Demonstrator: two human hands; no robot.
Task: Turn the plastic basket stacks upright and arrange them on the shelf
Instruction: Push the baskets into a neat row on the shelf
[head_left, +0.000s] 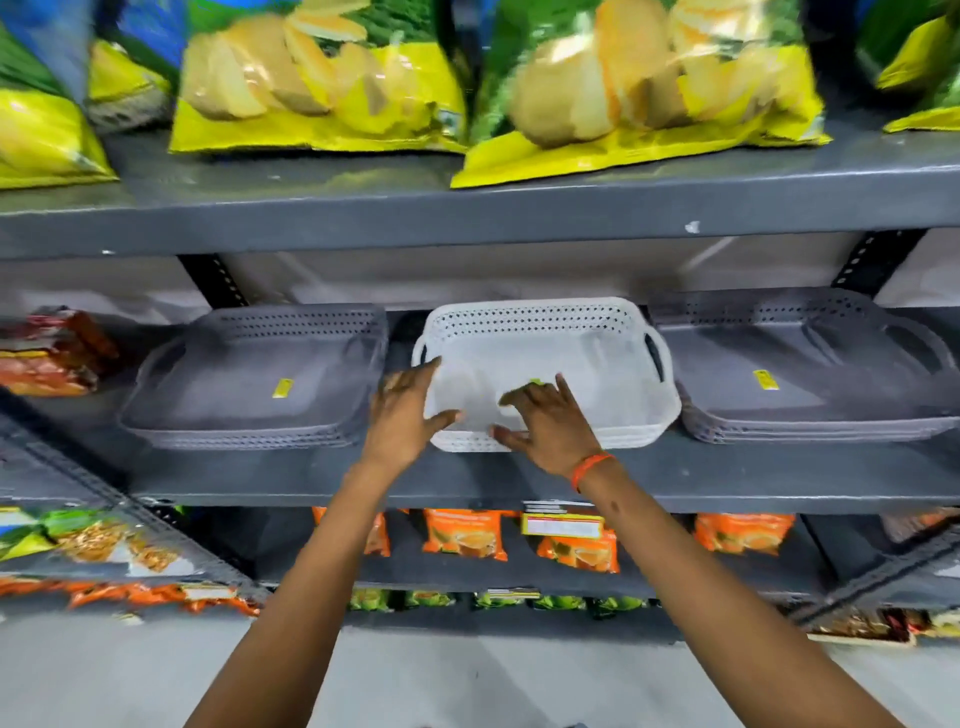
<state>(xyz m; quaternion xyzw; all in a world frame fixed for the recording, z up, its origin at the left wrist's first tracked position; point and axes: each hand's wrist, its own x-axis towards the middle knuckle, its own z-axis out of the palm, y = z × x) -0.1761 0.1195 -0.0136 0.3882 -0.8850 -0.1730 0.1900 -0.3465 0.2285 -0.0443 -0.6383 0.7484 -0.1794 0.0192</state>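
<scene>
**Both hands laid on the white basket stack**

A white basket stack (550, 364) is seen on the grey shelf (727, 475), standing right way up with its open side upward, between two grey basket stacks. The left hand (402, 415) is placed at the stack's front left corner, its fingers (415, 376) spread wide along the left end by the handle, the thumb lying across the front wall. The right hand (545, 423) is laid flat over the front rim, its fingers (519, 397) spread and reaching into the basket, the thumb pressed against the front wall below. Nothing is seen to be closed in either hand; the stack is only touched, not lifted. An orange band (589, 467) is worn on the right wrist.

To the left of the left fingers the left grey stack (249, 384) is set, just beside the white one, with a yellow sticker (283, 388) inside. To the right of the right fingers the right grey stack (810, 374) is set, close against the white stack. Above the fingers, yellow and green crisp bags (639, 88) are lined on the upper shelf. Below the wrists, orange packets (465, 532) are stocked on the lower shelf.
</scene>
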